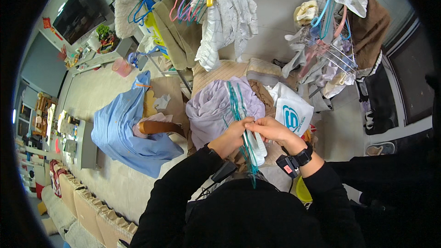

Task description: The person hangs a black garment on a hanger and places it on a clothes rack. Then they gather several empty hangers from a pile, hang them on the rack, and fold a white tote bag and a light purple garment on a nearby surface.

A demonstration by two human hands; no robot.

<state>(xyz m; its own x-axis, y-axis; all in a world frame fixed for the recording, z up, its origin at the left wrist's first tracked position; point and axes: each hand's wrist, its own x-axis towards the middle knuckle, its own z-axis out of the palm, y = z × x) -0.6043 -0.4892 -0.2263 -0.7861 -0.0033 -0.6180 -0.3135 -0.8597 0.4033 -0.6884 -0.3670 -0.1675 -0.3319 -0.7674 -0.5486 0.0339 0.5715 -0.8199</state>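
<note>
A bundle of teal clothes hangers, with some white ones among them, lies across both hands in front of my chest. My left hand is closed around the bundle from the left. My right hand meets it from the right, its thumb and fingertips pinching at the bundle close to the left fingertips; exactly what they pinch is hidden. Behind the hands is a heap of pale lilac fabric, with brown cloth beside it. A white bag with a teal logo lies right of the bundle.
Light blue cloth is draped at the left, near a brown curved strap. Above hang white garments and coloured hangers. A wire rack with small laundry stands at the upper right. A yellow-green basin is by my right forearm.
</note>
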